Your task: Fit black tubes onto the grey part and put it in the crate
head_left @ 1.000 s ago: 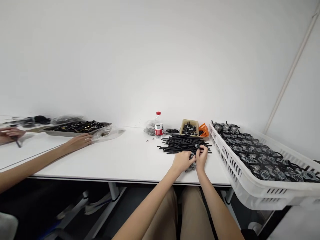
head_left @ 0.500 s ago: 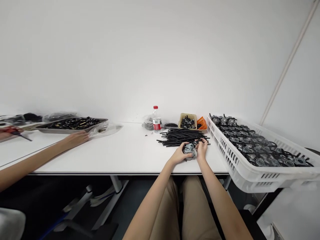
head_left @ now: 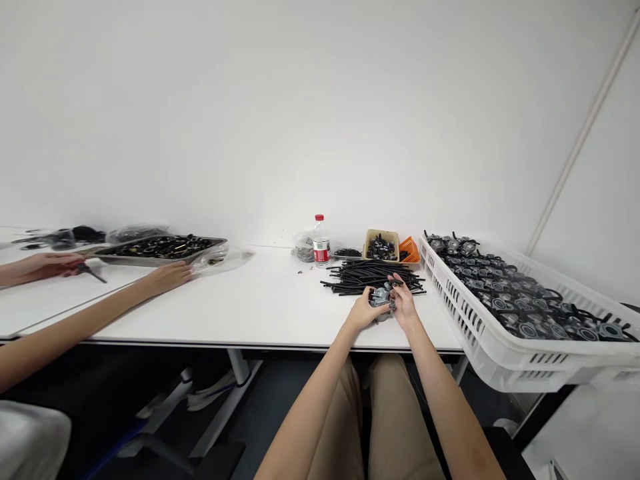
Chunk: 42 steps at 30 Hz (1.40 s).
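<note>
The left hand [head_left: 362, 312] clamps a silver-grey metal part [head_left: 381, 295], the right hand [head_left: 404, 307] meets it, grip unclear, and thin black tubes [head_left: 356, 275] lie piled just beyond both.

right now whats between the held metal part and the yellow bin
Head view: a pile of black tubes lies between the metal part and the bin.

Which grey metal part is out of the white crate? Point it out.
The grey metal part gripped in the left hand, in front of the black tubes; the others sit inside the white crate.
</note>
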### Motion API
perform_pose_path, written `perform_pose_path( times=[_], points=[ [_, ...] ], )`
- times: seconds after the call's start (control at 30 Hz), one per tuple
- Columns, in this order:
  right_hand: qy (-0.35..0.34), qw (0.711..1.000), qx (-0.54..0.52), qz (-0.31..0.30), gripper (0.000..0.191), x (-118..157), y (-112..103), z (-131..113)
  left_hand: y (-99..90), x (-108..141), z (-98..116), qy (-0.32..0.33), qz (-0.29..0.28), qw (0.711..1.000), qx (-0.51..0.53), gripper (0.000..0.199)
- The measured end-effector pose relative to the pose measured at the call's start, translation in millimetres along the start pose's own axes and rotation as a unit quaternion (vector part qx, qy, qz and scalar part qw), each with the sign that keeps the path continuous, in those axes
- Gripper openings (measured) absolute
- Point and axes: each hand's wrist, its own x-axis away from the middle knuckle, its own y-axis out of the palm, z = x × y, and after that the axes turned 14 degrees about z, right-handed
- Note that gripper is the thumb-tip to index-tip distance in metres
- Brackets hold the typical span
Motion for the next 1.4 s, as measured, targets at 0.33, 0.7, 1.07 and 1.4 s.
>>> perform_pose_path(
  times=[0.33,0.7,1.07,1.4],
  points=[
    [0.026,1.0,-0.003,-0.008,0.041,-0.6,0.0,3.4,-0.3,0.2,1.9,-0.006,0.009,1.0,-0.008,0.053],
    [0.036,0.997,0.042,-0.048,0.045,1.2,0.2,5.6,-0.2,1.3,3.8,-0.008,0.015,1.0,0.006,0.052],
    [0.03,0.997,0.07,-0.029,0.042,-2.4,-1.3,11.0,0.5,1.3,3.1,-0.012,0.014,1.0,0.01,0.048],
    [0.043,0.996,0.069,-0.04,0.043,-2.8,-1.5,11.6,-0.6,0.8,2.5,-0.008,0.013,1.0,0.014,0.048]
  ],
)
